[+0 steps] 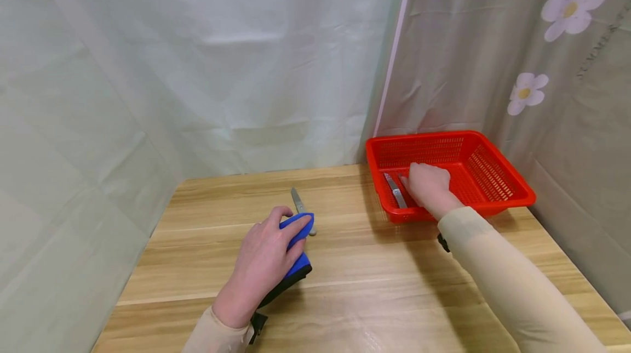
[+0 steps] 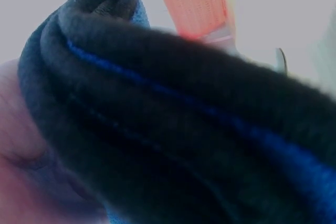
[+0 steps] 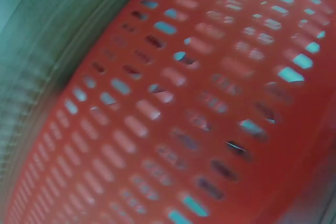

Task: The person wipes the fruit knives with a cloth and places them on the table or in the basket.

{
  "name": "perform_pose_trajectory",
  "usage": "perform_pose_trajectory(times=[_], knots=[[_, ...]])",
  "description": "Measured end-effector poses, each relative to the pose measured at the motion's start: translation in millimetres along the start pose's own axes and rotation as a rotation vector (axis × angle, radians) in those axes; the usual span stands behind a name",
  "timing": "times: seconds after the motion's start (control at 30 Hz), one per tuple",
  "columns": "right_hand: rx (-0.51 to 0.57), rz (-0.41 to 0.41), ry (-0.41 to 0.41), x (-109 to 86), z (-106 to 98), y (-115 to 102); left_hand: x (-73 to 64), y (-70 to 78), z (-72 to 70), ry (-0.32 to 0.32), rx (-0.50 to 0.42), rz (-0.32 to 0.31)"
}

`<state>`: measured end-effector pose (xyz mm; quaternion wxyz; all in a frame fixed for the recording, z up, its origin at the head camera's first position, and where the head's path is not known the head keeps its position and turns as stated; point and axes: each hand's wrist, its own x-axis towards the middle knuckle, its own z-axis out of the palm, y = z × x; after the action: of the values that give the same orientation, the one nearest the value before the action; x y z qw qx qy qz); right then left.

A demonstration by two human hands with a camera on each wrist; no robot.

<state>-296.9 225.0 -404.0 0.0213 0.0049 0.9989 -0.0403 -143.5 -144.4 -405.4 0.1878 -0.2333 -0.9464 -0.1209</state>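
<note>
My left hand grips a folded blue cloth with a dark edge, thumb and fingers bent over it. In the left wrist view the dark layers of the cloth fill most of the picture. Just beyond it a small metal knife lies on the table, its middle hidden by the cloth and fingers. My right hand reaches down into the red plastic basket, back of the hand up. Beside its fingertips another knife lies in the basket. I cannot tell whether the right fingers hold anything.
The slotted basket stands at the back right of the wooden table, close to the curtain. Pale curtains hang behind and at both sides. The right forearm crosses the table's right part.
</note>
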Motion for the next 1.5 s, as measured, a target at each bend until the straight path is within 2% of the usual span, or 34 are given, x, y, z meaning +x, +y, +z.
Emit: perform_pose_trajectory(times=[0.13,0.3,0.5,0.77,1.03,1.27,1.5], knots=[[0.025,-0.042,0.146,-7.5,-4,-11,-0.6,-1.6,-0.1,-0.007,-0.003,-0.008],[0.026,-0.135,0.283,-20.0,-9,-27,-2.0,-5.1,-0.8,-0.003,0.004,-0.013],[0.058,-0.225,0.410,-31.1,-14,-47,-2.9,-7.8,-4.3,-0.001,0.006,-0.019],[0.049,-0.390,0.577,-46.8,-16,-76,-7.0,-13.6,-10.2,0.004,0.024,-0.039],[0.025,-0.453,0.548,-57.3,-6,-102,-10.8,-24.9,-12.0,0.006,0.033,-0.075],[0.005,-0.509,0.578,-61.8,11,-121,-15.9,-34.8,-15.8,0.025,0.050,-0.083],[0.006,-0.534,0.526,-65.9,31,-142,-22.2,-41.1,-18.9,0.033,0.070,-0.100]])
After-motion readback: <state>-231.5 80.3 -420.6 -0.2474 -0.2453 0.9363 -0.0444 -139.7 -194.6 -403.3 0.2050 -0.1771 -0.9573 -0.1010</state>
